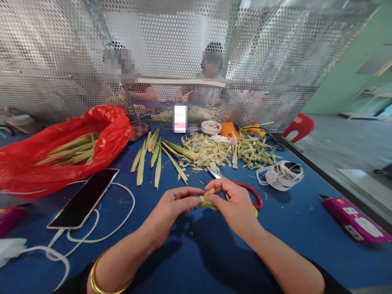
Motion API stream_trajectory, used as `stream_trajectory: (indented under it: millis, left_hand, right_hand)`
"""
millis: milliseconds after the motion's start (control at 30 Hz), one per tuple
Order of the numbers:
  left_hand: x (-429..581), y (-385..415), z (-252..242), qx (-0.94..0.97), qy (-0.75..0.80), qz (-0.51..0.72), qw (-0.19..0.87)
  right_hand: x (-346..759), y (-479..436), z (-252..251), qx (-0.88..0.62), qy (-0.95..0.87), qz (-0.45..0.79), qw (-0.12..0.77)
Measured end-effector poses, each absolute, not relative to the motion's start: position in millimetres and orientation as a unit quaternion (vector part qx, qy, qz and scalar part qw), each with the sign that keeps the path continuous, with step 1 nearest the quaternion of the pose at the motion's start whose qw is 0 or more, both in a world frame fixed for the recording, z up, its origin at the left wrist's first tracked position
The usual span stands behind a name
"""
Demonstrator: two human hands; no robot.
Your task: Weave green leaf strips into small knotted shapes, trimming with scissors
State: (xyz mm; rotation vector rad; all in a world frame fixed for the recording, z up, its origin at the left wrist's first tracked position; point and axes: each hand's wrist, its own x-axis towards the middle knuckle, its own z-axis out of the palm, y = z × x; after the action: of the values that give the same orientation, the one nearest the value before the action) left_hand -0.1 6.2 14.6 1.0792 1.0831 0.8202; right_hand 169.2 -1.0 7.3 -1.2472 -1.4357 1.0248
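My left hand [175, 206] and my right hand [236, 209] meet over the front middle of the table, thumbs and forefingers pinching. Between them is a small folded bit of pale green corn husk [207, 201], partly covered by the fingers. A pair of scissors [256, 195] with red handles lies behind and under my right hand, its blades pointing away to the left. Beyond my hands several strips of corn husk [141, 164] lie side by side. To their right spreads a heap of shredded husk [211, 150], greener at its right end.
At left are a red plastic bag [114, 122] holding husks and a phone [84, 200] with a white cable. A white ribbon spool [284, 175], purple pack [355, 220], round tape roll [210, 127] and orange packet [229, 130] lie about. A perforated metal screen [168, 32] stands behind; people sit beyond it.
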Motion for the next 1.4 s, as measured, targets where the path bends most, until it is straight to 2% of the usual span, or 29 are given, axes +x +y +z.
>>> stream_trajectory:
  millis: [100, 200, 733, 1033, 1233, 1400]
  left_hand:
    - [3.8, 4.3, 14.3, 0.431, 0.467, 0.431, 0.641]
    - [10.9, 0.6, 11.8, 0.421, 0.453, 0.425, 0.661]
    - [16.8, -2.4, 2.1, 0.376, 0.467, 0.459, 0.655]
    - [11.8, 2.1, 4.7, 0.429, 0.474, 0.424, 0.642]
    - [9.3, 3.6, 4.4, 0.426, 0.447, 0.397, 0.679]
    - [8.7, 3.3, 5.4, 0.396, 0.455, 0.388, 0.697]
  right_hand:
    - [167.3, 2.2, 6.2, -0.496, -0.503, 0.462, 0.536]
    - [163.6, 2.3, 3.8, -0.481, -0.472, 0.478, 0.563]
    - [153.9, -2.1, -0.5, -0.496, -0.541, 0.41, 0.541]
    - [166.0, -0.8, 0.6, -0.476, -0.683, 0.336, 0.44]
    - [164.2, -0.1, 0.0, -0.49, -0.605, 0.423, 0.464]
    - [162.9, 0.3, -1.0, -0.493, -0.585, 0.432, 0.478]
